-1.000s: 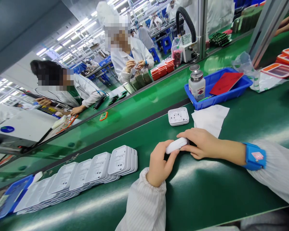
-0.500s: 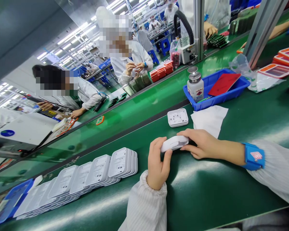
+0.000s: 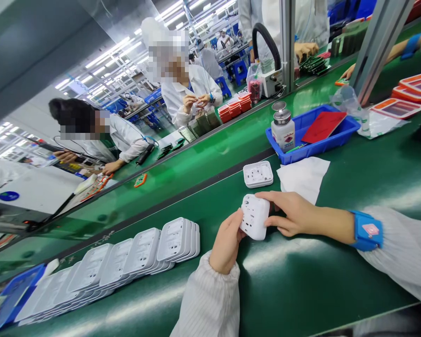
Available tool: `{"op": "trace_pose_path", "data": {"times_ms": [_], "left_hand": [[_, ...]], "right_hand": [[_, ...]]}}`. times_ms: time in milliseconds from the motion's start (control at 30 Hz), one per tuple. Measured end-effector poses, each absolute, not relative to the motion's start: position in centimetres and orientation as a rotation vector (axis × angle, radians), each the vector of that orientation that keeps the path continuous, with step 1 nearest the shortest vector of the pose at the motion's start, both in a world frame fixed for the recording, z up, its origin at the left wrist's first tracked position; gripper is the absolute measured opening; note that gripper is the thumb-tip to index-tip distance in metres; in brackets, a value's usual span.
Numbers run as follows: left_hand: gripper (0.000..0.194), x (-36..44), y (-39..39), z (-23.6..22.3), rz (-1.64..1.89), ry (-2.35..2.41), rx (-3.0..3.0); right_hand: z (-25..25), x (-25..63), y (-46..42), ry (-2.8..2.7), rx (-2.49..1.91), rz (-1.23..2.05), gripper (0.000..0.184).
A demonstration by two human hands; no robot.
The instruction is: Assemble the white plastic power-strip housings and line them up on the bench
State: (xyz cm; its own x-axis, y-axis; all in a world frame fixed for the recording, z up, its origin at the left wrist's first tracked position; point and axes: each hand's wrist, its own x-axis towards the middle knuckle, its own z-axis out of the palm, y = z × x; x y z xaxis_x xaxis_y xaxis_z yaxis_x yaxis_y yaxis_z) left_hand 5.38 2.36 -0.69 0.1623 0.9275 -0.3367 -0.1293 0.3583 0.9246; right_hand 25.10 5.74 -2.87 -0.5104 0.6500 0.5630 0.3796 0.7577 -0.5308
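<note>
Between my two hands is a white plastic housing (image 3: 255,217), tilted so a face with small slots and holes shows. My left hand (image 3: 228,241) grips its left edge, fingers closed and partly hidden behind it. On the opposite edge, my right hand (image 3: 289,213) pinches it between thumb and fingers. Just beyond lies a small stack of similar white housings (image 3: 257,174) on the green work surface. A white cloth or paper sheet (image 3: 303,177) rests behind my right hand. Off to the left, overlapping stacks of white housings (image 3: 140,252) run in a slanted row.
A blue tray (image 3: 323,149) at the back right contains a white pump bottle (image 3: 283,128) and a red card (image 3: 323,126). Orange-rimmed panels (image 3: 398,108) lie farther right. Another blue tray (image 3: 19,292) sits at far left. Co-workers sit across the green conveyor (image 3: 192,161).
The white housing has turned from nearly edge-on to show its slotted face. My left fingers have shifted lower along its edge. On the conveyor, an orange-edged board has moved slightly left.
</note>
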Motion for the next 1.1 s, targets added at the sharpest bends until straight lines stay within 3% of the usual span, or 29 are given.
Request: {"op": "trace_pose_path", "data": {"times_ms": [400, 633, 933, 1100], "left_hand": [[0.035, 5.3, 2.6, -0.4, 1.021, 1.05, 0.565], [0.033, 5.4, 2.2, -0.4, 1.163, 1.099, 0.816], [0.008, 2.1, 0.7, 2.4, 1.505, 1.884, 2.42], [0.009, -2.1, -0.3, 3.2, 1.349, 2.563, 2.484]], "right_hand": [[-2.8, 25.0, 6.3, -2.221, -0.983, 0.803, 0.04], [-3.6, 25.2, 6.3, -2.291, -0.976, 0.801, 0.043], [-6.0, 25.7, 6.9, -2.334, -0.972, 0.728, 0.046], [-5.9, 25.6, 7.1, -2.407, -0.96, 0.707, 0.043]]}}
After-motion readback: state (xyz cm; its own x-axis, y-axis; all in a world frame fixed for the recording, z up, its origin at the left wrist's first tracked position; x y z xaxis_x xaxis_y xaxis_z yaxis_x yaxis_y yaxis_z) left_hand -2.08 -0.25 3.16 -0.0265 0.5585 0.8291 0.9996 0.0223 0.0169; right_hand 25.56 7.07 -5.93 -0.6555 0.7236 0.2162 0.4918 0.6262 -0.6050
